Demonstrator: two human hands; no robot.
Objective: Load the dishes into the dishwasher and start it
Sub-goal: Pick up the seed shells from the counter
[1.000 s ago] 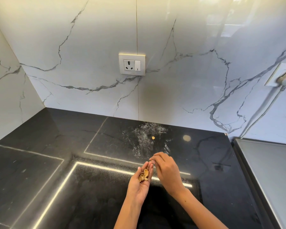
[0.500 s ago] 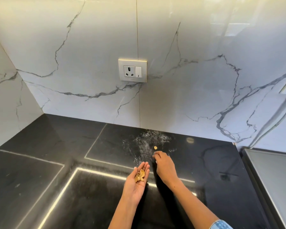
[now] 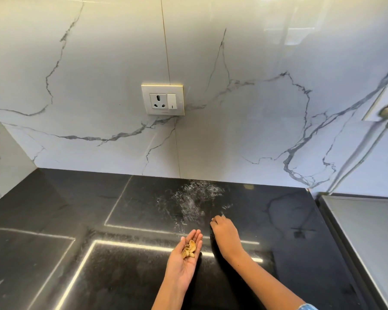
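Dishes and dishwasher: none in the head view.
Table [image 3: 54, 220]: black, glossy, white smear at far centre.
Left hand [image 3: 184, 256]: palm up, open and cupped, carrying nut shells [image 3: 189, 249].
Right hand [image 3: 225, 233]: knuckles up, fingertips on the table at the smear's near edge; whether its grip pinches anything cannot be told.
Wall socket [image 3: 162, 100]: above, far.
Risk: tilting the cupped palm would likely spill shells.
Cut off: grey surface [image 3: 367, 231] at right edge, unidentified.

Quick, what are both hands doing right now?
Left hand: open, palm up, cupping shell pieces.
Right hand: fingertips pinched down on the black counter; holding anything, cannot tell.
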